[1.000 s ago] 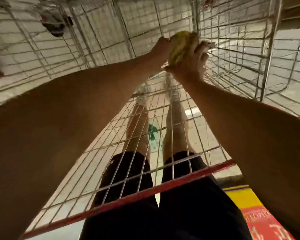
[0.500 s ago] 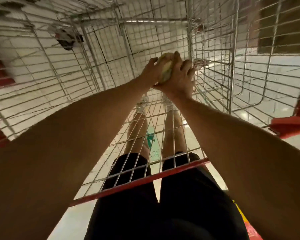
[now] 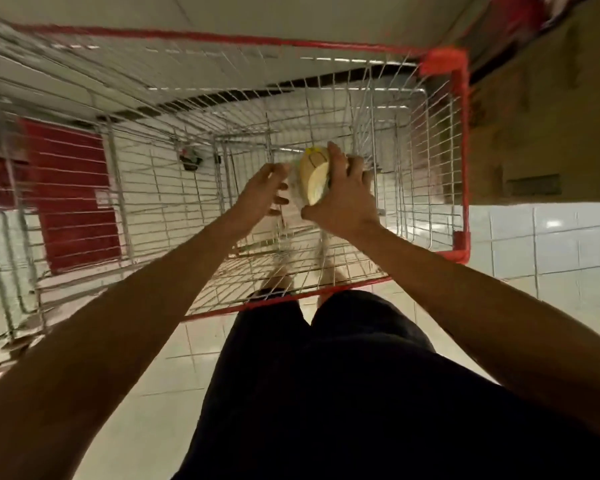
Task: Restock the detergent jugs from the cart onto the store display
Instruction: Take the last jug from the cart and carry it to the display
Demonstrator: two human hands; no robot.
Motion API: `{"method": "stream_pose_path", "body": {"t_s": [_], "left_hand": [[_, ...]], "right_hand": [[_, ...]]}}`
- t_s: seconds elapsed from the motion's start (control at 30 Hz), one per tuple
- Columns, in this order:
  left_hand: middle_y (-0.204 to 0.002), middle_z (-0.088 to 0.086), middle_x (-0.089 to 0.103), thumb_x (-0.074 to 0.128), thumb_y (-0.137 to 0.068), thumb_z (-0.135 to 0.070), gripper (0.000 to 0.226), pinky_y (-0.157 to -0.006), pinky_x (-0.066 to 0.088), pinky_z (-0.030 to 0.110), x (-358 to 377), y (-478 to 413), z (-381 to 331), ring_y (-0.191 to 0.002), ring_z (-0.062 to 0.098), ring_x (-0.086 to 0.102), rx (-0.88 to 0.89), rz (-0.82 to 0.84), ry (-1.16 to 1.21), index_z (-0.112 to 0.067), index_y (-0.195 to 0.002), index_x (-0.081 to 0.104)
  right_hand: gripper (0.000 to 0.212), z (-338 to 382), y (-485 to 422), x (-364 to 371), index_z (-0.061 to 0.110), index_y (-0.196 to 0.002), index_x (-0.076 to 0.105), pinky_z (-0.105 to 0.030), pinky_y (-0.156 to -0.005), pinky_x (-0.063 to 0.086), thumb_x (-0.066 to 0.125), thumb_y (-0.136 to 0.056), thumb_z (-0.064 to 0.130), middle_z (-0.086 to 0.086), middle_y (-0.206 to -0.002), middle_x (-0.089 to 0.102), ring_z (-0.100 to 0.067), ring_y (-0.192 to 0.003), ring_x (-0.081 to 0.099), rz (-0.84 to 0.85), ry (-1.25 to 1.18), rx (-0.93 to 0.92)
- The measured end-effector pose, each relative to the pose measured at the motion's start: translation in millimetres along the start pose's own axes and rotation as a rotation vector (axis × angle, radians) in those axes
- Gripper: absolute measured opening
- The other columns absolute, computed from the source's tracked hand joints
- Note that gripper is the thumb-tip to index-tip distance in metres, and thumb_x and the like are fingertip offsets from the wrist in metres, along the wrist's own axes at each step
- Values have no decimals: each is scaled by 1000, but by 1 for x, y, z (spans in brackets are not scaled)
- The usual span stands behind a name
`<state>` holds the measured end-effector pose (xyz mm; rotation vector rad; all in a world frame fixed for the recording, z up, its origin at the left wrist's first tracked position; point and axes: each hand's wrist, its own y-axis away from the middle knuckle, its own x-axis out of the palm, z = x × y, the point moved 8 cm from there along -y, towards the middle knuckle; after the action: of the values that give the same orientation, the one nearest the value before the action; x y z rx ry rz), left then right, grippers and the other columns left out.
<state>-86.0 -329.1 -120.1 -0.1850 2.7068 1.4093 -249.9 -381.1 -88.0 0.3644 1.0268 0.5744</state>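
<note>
Both my arms reach down into a wire shopping cart [image 3: 461, 140] with a red rim. A yellow detergent jug [image 3: 313, 177], seen end-on and partly blurred, sits between my hands inside the basket. My right hand [image 3: 345, 199] wraps around the jug's right side, fingers over its top. My left hand [image 3: 262, 197] is at the jug's left side with fingers spread; whether it touches the jug is unclear. The rest of the jug's body is hidden behind my hands.
The cart's wire floor shows no other jugs. A red panel [image 3: 73, 192] stands at the left beyond the cart wall. A brown cardboard surface [image 3: 541, 109] rises at the right. White floor tiles [image 3: 551, 244] lie around; my dark shorts fill the bottom.
The view has swung up, so the whole cart rim shows now. My left hand has loosened from the jug and spread its fingers; my right hand still grips it.
</note>
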Motion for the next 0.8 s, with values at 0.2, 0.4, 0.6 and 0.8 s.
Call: {"method": "stream_pose_path", "body": {"t_s": [0.2,0.4,0.6,0.8], "left_hand": [[-120,8,72,55,-105,-48,35,-82,60,39,-19,73,-39,-94,21,74,190,6,80,-25,-130,65],[-119,5,74,52,-107,-44,33,-84,61,36,-8,138,-68,-104,24,75,390,149,12,-24,-126,69],[-117,2,75,50,-105,-43,28,-80,61,31,49,189,-77,-104,24,75,519,360,-140,-31,-119,71],[-111,4,75,55,-95,-48,29,-80,59,31,166,225,-70,-101,26,75,479,575,-319,-32,-111,73]], "right_hand": [[134,16,69,-75,30,-164,7,-63,-105,47,92,-62,47,-14,-151,29,-47,-139,32,-95,-28,-5],[134,-6,161,-115,42,-162,5,-58,-98,50,89,-60,57,-3,-150,30,-39,-137,36,-265,-99,95],[129,-63,286,-126,52,-158,4,-46,-94,53,80,-56,75,9,-137,31,-23,-129,39,-430,-261,313],[129,-140,404,-111,52,-158,5,-46,-95,55,84,-58,67,8,-145,31,-23,-131,40,-517,-374,531]]}}
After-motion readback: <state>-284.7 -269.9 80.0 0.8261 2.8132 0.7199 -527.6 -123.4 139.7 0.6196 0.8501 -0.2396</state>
